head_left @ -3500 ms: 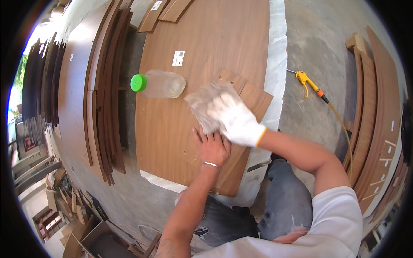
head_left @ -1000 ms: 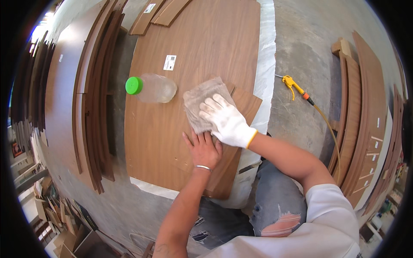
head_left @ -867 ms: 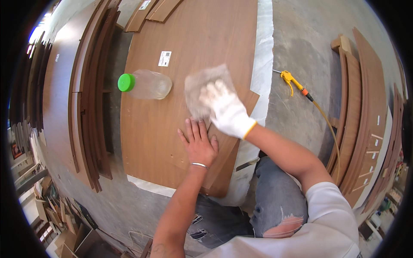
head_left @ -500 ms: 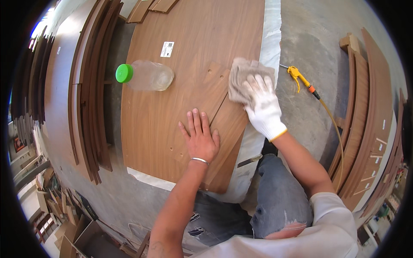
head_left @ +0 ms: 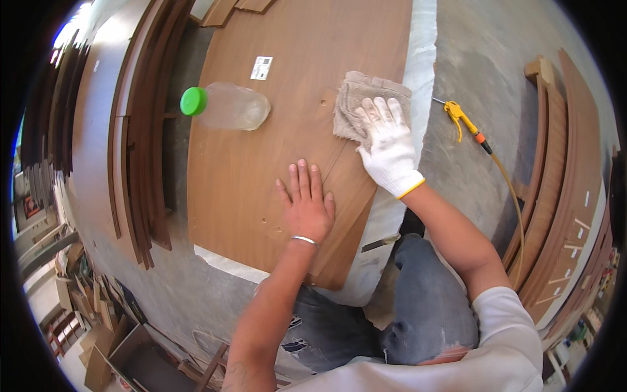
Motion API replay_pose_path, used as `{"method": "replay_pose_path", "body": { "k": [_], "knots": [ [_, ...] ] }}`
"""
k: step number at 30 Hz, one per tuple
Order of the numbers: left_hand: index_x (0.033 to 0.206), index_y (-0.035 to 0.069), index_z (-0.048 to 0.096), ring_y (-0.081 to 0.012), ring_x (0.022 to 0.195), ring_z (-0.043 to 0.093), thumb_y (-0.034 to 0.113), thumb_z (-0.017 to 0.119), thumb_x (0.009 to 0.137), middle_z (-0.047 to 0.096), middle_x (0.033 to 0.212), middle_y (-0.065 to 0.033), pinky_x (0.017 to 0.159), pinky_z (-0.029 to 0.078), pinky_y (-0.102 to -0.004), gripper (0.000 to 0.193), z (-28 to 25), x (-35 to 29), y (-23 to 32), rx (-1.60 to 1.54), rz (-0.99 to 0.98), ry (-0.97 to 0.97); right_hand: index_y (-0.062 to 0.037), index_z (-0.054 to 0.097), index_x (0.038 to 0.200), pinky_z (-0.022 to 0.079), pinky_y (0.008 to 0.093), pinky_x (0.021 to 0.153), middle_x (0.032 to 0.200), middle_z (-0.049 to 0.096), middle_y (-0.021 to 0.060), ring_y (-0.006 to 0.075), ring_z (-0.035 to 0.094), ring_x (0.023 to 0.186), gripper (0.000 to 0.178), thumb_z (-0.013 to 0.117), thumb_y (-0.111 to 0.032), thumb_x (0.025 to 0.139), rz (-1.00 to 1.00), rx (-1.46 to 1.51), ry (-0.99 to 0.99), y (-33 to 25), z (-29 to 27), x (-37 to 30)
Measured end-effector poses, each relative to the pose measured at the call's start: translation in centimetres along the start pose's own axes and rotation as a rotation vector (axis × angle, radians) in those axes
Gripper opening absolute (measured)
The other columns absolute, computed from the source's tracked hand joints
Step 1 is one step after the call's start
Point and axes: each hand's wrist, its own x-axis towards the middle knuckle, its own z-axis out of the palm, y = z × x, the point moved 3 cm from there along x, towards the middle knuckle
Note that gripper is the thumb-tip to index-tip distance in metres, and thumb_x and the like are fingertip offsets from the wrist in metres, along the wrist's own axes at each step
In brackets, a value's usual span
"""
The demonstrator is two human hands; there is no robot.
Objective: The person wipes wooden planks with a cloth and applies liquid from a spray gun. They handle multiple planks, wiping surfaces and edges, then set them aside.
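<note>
My bare left hand lies flat with its fingers spread on the brown wood-grain panel. A metal bangle circles that wrist. My right hand wears a white knit glove with a yellow cuff edge. Its outstretched fingers press down on a folded grey-brown cloth, which rests on the panel near the right edge. To the left, a clear plastic bottle with a green cap lies on its side, away from both hands. A white label is stuck on the panel beyond it.
A yellow air blow gun with its hose lies on the concrete floor to the right. Stacked boards stand at the left, more boards at the right. White sheeting shows beneath the panel. Wood scraps pile up at lower left.
My right hand has slid the cloth a little to the left across the panel. My left hand stays in place on it. The whole view has shifted slightly.
</note>
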Motion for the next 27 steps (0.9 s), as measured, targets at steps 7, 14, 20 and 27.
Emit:
{"method": "replay_pose_path", "body": {
  "k": [7,14,20,27],
  "knots": [
    [0.163,-0.007,0.025,-0.0454,0.162,0.007,0.03,0.058,0.099,0.015,0.173,-0.0285,0.13,0.001,-0.0593,0.081,-0.9,-5.3,-0.9,-0.091,-0.271,-0.045,-0.0018,0.06,0.144,0.023,0.051,0.129,0.154,0.055,0.0161,0.0367,0.043,0.148,0.071,0.079,-0.026,0.08,-0.017,-0.011,0.002,0.1,-0.3,0.0],
    [0.161,-0.012,0.023,-0.0469,0.161,0.006,0.031,0.055,0.099,0.014,0.172,-0.0308,0.129,0.0,-0.0611,0.082,-0.1,-7.1,-0.7,-0.022,-0.244,-0.077,0.0011,0.067,0.13,0.035,0.0543,0.122,0.137,0.064,0.0227,0.0404,0.053,0.138,0.052,0.069,-0.016,0.081,-0.356,0.425,-0.229,-10.0,1.2,-6.4],
    [0.159,-0.015,0.024,-0.0483,0.161,0.007,0.031,0.055,0.097,0.015,0.172,-0.0319,0.129,0.001,-0.0621,0.083,-0.1,-7.5,-1.3,-0.061,-0.307,-0.025,-0.0005,0.068,0.119,0.04,0.0513,0.117,0.132,0.065,0.0212,0.0427,0.056,0.129,0.04,0.065,-0.007,0.079,-0.163,0.179,-0.071,-2.5,-1.3,1.8],
    [0.158,-0.016,0.025,-0.047,0.161,0.009,0.03,0.058,0.096,0.017,0.171,-0.0315,0.129,0.001,-0.0621,0.084,-0.3,-7.1,-0.9,-0.091,-0.326,-0.065,-0.0057,0.07,0.122,0.039,0.0531,0.118,0.131,0.066,0.0162,0.0396,0.058,0.125,0.041,0.067,-0.016,0.082,-0.431,0.358,-0.315,-7.8,-0.5,-4.7]
  ]
}}
